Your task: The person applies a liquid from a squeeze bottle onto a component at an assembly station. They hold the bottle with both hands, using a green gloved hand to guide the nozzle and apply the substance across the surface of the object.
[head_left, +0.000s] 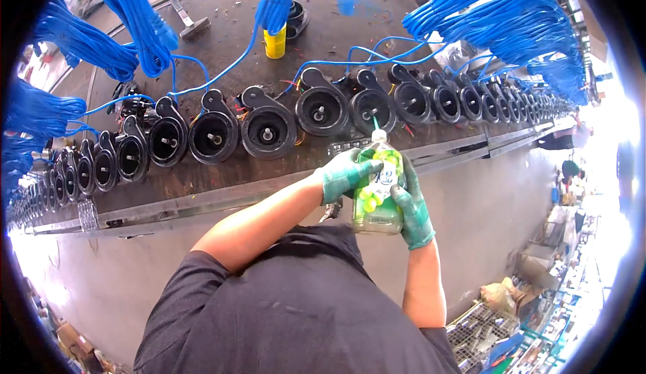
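Note:
Both my hands, in green gloves, grip a clear plastic squeeze bottle (378,202) with a green label and a thin nozzle on its white cap. My left hand (346,174) wraps its left side, thumb across the label. Around the right side closes my right hand (413,207). The nozzle tip reaches toward the metal shaft inside a round black housing (371,111); whether it touches, I cannot tell. Just left stands another black housing (321,110), also with a shaft at its centre. Liquid in the bottle is hard to make out.
Several more black housings (268,131) line the dark workbench (222,57) to both sides. Bundles of blue cable (498,10) hang above, their leads running to the row. A hammer (190,20) and a yellow can (274,44) are farther back. A wire crate (481,330) stands at lower right.

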A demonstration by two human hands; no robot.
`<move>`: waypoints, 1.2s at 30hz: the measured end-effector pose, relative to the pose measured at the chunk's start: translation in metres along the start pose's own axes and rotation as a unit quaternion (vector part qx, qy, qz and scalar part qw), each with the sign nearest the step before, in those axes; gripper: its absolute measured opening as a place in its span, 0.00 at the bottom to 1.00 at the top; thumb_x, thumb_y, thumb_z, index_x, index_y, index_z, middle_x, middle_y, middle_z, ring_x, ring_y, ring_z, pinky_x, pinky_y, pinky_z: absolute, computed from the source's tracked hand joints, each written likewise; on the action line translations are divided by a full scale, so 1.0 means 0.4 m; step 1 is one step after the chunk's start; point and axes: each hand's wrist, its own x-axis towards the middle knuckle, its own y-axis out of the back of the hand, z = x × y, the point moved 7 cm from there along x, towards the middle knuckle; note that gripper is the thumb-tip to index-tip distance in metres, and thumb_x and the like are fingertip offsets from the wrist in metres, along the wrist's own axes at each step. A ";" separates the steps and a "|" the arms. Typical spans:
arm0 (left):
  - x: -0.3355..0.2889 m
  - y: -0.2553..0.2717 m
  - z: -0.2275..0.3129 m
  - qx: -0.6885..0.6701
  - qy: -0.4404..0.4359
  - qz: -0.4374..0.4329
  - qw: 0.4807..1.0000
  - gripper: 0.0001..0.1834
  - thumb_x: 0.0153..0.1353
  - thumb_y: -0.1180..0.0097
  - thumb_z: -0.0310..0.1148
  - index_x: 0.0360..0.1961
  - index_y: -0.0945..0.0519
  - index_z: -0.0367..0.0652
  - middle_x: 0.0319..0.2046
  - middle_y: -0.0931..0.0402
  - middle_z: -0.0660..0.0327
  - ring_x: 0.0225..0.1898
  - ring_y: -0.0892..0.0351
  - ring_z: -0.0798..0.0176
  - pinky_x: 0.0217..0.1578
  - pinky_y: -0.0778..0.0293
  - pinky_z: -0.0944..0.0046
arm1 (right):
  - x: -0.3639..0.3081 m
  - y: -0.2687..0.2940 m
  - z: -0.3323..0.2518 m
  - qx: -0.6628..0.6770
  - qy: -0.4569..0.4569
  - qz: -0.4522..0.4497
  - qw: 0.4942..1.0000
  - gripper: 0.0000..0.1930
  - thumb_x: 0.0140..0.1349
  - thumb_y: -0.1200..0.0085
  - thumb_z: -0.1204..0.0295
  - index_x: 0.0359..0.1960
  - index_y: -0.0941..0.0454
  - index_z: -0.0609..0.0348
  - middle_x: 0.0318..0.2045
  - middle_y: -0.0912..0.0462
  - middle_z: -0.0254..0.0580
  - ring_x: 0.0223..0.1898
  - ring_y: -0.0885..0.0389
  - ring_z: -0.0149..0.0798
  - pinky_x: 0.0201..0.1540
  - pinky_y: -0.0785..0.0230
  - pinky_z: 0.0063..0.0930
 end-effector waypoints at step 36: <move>0.274 -0.236 -0.028 0.010 -0.028 0.114 0.993 0.29 0.70 0.35 0.45 0.64 0.24 0.39 0.51 0.17 0.62 0.50 0.16 0.70 0.50 0.18 0.65 | 0.142 0.383 -0.133 0.016 -0.035 -0.108 0.993 0.43 0.71 0.41 0.73 0.83 0.51 0.51 0.64 0.23 0.45 0.60 0.22 0.34 0.65 0.29 0.33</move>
